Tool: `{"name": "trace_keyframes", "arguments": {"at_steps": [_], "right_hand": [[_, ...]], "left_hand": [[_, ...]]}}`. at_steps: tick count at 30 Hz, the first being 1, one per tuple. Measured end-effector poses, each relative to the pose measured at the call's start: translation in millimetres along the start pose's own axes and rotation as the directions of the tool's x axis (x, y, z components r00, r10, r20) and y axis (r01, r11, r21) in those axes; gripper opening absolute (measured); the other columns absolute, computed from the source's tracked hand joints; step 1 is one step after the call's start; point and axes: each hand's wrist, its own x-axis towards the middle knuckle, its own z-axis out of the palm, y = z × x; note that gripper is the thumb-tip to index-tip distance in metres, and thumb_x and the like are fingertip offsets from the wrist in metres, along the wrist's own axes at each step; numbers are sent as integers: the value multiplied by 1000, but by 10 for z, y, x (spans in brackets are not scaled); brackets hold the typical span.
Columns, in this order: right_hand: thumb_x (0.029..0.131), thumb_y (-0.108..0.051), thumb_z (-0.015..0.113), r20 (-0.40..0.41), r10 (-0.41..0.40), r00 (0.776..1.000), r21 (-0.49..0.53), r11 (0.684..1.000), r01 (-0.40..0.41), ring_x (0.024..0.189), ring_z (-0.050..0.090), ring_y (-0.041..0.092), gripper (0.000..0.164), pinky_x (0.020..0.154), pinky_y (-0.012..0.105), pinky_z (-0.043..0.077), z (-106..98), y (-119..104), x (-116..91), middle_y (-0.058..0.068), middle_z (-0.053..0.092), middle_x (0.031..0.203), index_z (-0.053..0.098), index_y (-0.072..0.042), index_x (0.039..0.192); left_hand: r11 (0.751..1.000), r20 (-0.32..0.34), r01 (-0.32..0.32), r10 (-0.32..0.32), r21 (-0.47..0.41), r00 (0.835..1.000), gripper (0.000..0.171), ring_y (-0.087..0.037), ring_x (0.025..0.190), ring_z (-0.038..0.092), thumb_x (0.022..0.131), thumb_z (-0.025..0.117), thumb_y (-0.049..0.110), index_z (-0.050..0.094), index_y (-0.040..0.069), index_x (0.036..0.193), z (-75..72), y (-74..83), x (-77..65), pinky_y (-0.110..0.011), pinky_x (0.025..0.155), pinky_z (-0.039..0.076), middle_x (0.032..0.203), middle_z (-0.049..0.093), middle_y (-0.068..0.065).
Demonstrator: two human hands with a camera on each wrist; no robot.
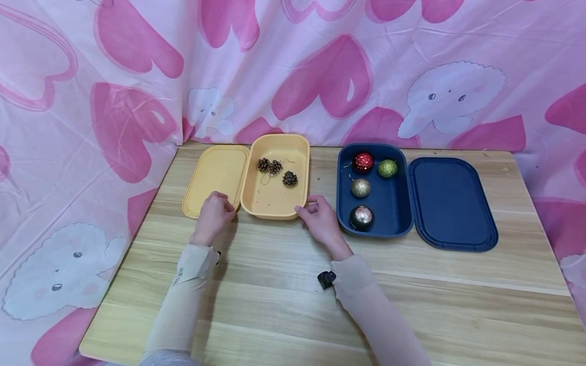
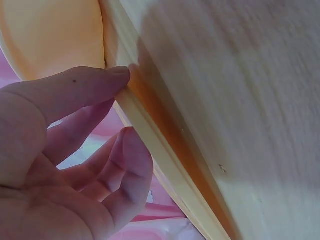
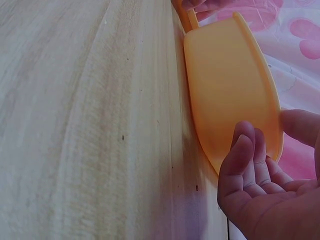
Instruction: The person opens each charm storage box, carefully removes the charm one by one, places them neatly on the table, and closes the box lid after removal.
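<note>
With thumb and bent fingers, my left hand (image 1: 213,213) pinches the near edge of a flat yellow lid (image 1: 220,173). In the left wrist view a dark shadow runs under that lid edge (image 2: 165,155). My right hand (image 1: 322,221) is at the near right corner of the yellow box (image 1: 274,206), thumb on the rim. Curled fingers (image 3: 237,155) overlap the box's outer wall (image 3: 230,80) in the right wrist view. Inside the box lie brown pine cones (image 1: 290,178) with thin loops.
A navy box (image 1: 393,213) on the right holds several ornaments: red (image 1: 363,162), green (image 1: 387,168), gold (image 1: 360,188) and a shiny dark ball (image 1: 361,217). Its navy lid (image 1: 453,203) lies beside it. A pink heart-patterned curtain (image 1: 274,61) hangs behind the wooden table (image 1: 274,295).
</note>
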Motion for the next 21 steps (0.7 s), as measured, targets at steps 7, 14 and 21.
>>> {"name": "trace_keyframes", "arguments": {"at_steps": [7, 14, 21], "right_hand": [[90, -31, 67, 1, -2, 1000, -7, 1000, 2, 74, 66, 30, 42, 62, 27, 47, 2, 2, -1, 8, 67, 86, 53, -10, 123], [90, -31, 67, 2, -4, 1000, -13, 1000, 4, 75, 67, 32, 41, 63, 28, 47, -3, -18, -23, 8, 67, 86, 53, -9, 123], [91, -31, 66, 3, -4, 1000, -21, 1000, 4, 76, 67, 33, 42, 65, 28, 47, -8, -31, -22, 9, 67, 87, 53, -8, 124]], "left_hand": [[1000, 8, -4, 4, 3, 1000, 7, -40, 109, 55, 78, 71, 0, 72, -7, 78, 17, -4, -1, -50, 97, 45, 114, 60, -26], [1000, 24, -11, 11, 7, 1000, 7, -41, 108, 56, 79, 69, 0, 73, -6, 78, 28, 4, -8, -52, 96, 46, 115, 59, -26], [1000, 44, -14, 13, 16, 999, 9, -39, 109, 56, 79, 67, 1, 73, -6, 80, 48, 1, -3, -51, 97, 46, 116, 59, -26]]}}
